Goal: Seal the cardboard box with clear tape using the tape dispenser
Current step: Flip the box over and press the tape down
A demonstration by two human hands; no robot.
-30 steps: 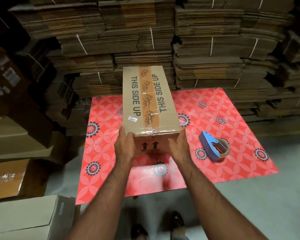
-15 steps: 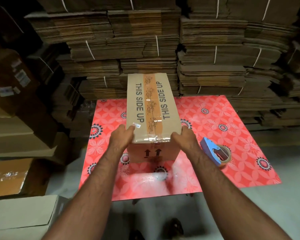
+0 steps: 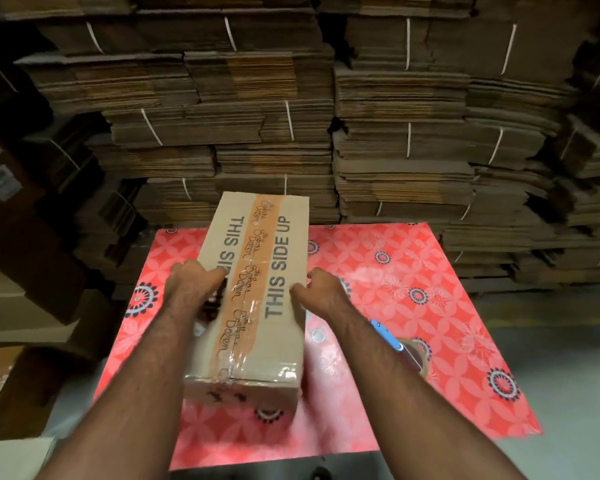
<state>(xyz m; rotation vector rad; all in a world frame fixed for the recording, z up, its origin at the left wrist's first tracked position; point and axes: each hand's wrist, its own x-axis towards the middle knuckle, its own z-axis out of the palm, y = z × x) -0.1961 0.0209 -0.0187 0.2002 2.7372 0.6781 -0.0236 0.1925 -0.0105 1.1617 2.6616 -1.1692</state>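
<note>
Box words: the cardboard box [image 3: 257, 292] said "THIS SIDE UP" twice.
Hands: left hand [image 3: 193, 282] and right hand [image 3: 321, 289] gripped the box's sides.

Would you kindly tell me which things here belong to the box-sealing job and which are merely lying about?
Part of the job:
- cardboard box, held by left hand and right hand
- tape dispenser, lying on the red mat

Lying about:
- bundled flat cardboard stacks
- other cartons at left
</note>
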